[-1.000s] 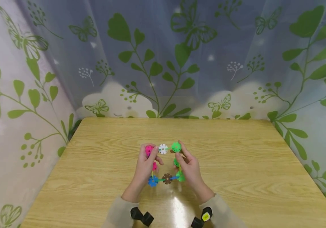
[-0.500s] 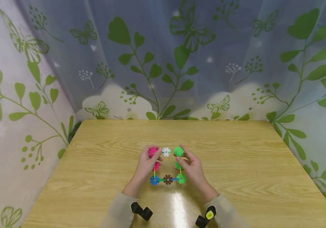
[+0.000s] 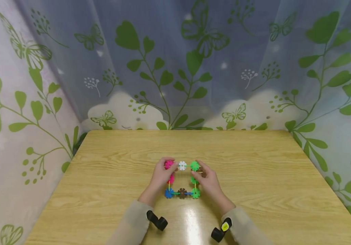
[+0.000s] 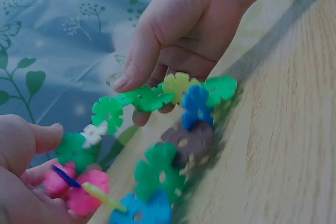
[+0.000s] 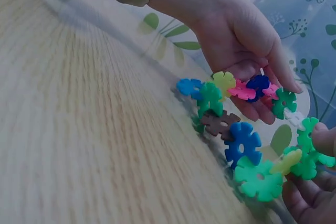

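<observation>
Between both hands is a square ring of interlocking plastic snowflake discs. In the head view its near side has a blue disc (image 3: 169,193), a brown disc (image 3: 182,193) and a green disc (image 3: 195,193). My left hand (image 3: 160,175) pinches the far left corner at a pink disc (image 3: 169,165), thumb on top. My right hand (image 3: 209,178) holds the far right corner by its green disc (image 3: 194,166). A white disc (image 3: 182,165) spans the far side. In the left wrist view, the ring's brown disc (image 4: 188,142) sits close over the tabletop, while the held side tilts up.
The wooden table (image 3: 101,177) stretches out around the hands. Behind it hangs a curtain (image 3: 163,61) with leaf and butterfly prints, meeting the table's back edge. Black wrist cameras (image 3: 157,220) are strapped over the beige sleeves (image 3: 132,223).
Both hands have shifted slightly right with the ring, and its far side has come down and nearer in the head view. The grip at both far corners continues.
</observation>
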`<state>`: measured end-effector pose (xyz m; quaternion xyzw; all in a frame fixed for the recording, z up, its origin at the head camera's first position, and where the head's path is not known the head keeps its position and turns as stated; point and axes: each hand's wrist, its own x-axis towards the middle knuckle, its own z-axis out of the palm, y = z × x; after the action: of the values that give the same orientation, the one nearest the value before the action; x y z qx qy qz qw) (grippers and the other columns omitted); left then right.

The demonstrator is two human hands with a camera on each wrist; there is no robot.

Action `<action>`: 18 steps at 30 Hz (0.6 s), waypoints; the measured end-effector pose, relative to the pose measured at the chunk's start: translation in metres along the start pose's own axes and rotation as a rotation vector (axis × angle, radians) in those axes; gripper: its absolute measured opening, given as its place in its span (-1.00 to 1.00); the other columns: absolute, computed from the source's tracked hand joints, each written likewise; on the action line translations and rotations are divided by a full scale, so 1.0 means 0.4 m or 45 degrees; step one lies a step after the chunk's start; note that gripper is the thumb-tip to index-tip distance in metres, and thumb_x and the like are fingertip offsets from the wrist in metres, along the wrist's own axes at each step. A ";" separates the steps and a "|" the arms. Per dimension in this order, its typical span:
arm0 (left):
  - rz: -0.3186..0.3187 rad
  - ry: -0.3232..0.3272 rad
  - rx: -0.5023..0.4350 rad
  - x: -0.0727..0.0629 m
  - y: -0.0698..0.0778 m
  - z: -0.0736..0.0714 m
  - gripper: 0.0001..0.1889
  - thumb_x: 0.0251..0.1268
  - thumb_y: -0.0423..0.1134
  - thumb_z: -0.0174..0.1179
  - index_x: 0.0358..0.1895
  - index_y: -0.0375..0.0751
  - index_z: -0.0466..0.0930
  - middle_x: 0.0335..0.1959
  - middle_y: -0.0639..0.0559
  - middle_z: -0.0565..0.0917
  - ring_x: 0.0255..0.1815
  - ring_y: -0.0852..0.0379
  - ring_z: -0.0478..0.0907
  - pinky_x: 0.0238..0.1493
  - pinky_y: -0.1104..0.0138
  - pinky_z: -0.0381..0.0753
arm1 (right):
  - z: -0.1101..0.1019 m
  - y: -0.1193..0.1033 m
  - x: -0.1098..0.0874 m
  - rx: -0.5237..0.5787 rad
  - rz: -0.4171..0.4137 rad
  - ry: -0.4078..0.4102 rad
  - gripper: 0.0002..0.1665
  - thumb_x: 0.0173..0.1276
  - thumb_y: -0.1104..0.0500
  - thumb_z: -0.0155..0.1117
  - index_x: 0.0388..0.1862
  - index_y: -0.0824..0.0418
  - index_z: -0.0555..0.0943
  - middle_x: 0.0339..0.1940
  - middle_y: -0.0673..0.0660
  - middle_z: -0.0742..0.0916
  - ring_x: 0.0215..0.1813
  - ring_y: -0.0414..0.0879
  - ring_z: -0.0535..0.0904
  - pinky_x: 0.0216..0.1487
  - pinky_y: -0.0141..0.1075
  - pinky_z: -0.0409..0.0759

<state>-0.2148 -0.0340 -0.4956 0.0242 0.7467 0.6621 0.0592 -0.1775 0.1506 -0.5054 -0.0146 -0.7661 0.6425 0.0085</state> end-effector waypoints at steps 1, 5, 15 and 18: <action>-0.008 0.003 0.002 0.004 -0.002 0.001 -0.57 0.30 -0.23 0.17 0.13 -0.42 0.38 -0.20 -0.24 0.62 -0.18 -0.18 0.60 -0.18 0.16 0.66 | -0.001 0.009 0.007 -0.022 0.001 0.009 -0.34 0.27 0.23 0.28 0.33 0.31 0.31 -0.09 0.29 0.62 -0.25 -0.02 0.59 -0.34 -0.33 0.65; -0.066 0.037 -0.008 0.020 -0.006 0.006 -0.54 0.33 -0.20 0.13 0.19 -0.41 0.35 -0.14 -0.21 0.60 -0.12 -0.12 0.57 -0.04 0.14 0.59 | -0.005 0.032 0.031 -0.112 0.012 0.037 -0.34 0.25 0.19 0.31 0.30 0.32 0.35 -0.12 0.27 0.62 -0.23 -0.02 0.57 -0.32 -0.32 0.63; -0.120 0.041 -0.118 0.038 -0.024 0.006 -0.47 0.37 -0.13 0.06 0.25 -0.45 0.28 0.11 -0.29 0.48 0.15 -0.15 0.41 0.24 0.07 0.38 | -0.012 0.057 0.054 -0.312 0.022 0.078 -0.39 0.22 0.18 0.34 0.22 0.36 0.42 -0.13 0.24 0.64 -0.15 0.03 0.54 -0.19 -0.22 0.62; -0.116 0.015 -0.170 0.037 -0.032 -0.001 -0.47 0.37 -0.15 0.06 0.26 -0.46 0.27 0.16 -0.30 0.43 0.20 -0.17 0.36 0.26 0.04 0.34 | -0.015 0.063 0.045 -0.368 -0.008 0.111 -0.41 0.21 0.16 0.36 0.16 0.40 0.45 -0.16 0.26 0.65 -0.19 0.03 0.56 -0.19 -0.20 0.63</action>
<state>-0.2291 -0.0343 -0.5092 -0.0176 0.7015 0.7072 0.0863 -0.1949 0.1616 -0.5293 -0.0410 -0.8496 0.5241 0.0417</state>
